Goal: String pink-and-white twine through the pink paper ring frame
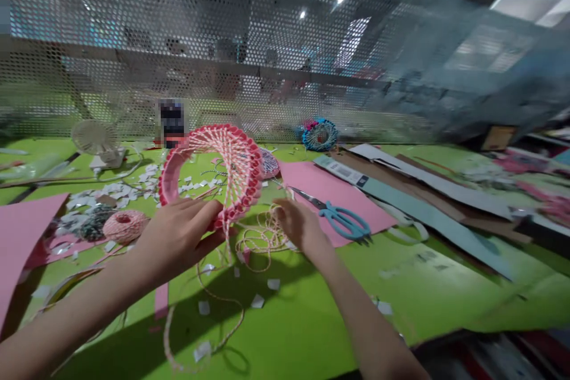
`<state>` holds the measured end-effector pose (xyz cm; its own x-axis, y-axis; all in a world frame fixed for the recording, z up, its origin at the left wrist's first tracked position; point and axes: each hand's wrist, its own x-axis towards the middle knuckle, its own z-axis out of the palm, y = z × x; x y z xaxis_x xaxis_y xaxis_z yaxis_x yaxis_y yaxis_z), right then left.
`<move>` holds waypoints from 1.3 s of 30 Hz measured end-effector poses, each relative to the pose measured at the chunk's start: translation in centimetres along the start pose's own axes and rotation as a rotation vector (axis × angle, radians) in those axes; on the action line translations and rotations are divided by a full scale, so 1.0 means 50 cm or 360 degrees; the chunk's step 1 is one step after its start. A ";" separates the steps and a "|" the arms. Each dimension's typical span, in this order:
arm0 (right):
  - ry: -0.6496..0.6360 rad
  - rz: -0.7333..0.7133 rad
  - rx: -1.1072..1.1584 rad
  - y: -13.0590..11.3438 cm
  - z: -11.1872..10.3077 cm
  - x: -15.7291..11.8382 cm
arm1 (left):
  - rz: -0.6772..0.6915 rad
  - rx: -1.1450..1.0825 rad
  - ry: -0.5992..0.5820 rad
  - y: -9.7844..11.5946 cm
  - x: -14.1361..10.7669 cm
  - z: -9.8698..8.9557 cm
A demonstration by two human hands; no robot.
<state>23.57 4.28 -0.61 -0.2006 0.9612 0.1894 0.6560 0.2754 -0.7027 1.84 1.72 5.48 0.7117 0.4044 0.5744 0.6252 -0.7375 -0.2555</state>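
Pink twine-strung hoop [231,138] up on edge, tilted, clamped at its lower rim in the closed left hand [178,237]; right hand [300,227] half open, nearer the loose twine [262,243] on the bench [401,285], hold unclear.

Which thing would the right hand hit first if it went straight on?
Probably the rim of the pink twine-wound hoop, held in the left hand; the right hand sits over loose twine, though depth is unclear.

left hand [178,237] curled | right hand [299,227] lower, palm down
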 end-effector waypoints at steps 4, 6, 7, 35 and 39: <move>-0.0270 -0.0028 0.0388 -0.064 0.034 -0.015 | 0.0050 -0.0030 -0.0008 0.002 -0.002 0.011; -0.0418 0.0002 0.0901 -0.081 0.044 -0.014 | 0.0080 -0.0038 -0.0011 0.003 -0.003 0.016; -0.0454 0.0029 0.1123 -0.083 0.044 -0.012 | 0.0090 -0.0038 -0.0013 0.003 -0.004 0.017; -0.0218 0.0181 0.0717 -0.061 0.018 -0.022 | 0.0041 -0.0046 -0.0078 0.007 -0.001 0.006; -0.0434 0.0197 0.1352 -0.100 0.039 -0.034 | 0.0084 -0.0063 -0.0064 0.011 -0.002 0.011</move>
<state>19.21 1.23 1.24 -0.4008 0.9160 -0.0147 -0.0526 -0.0390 -0.9979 2.27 1.54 4.86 0.7562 0.3853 0.5289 0.5738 -0.7789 -0.2529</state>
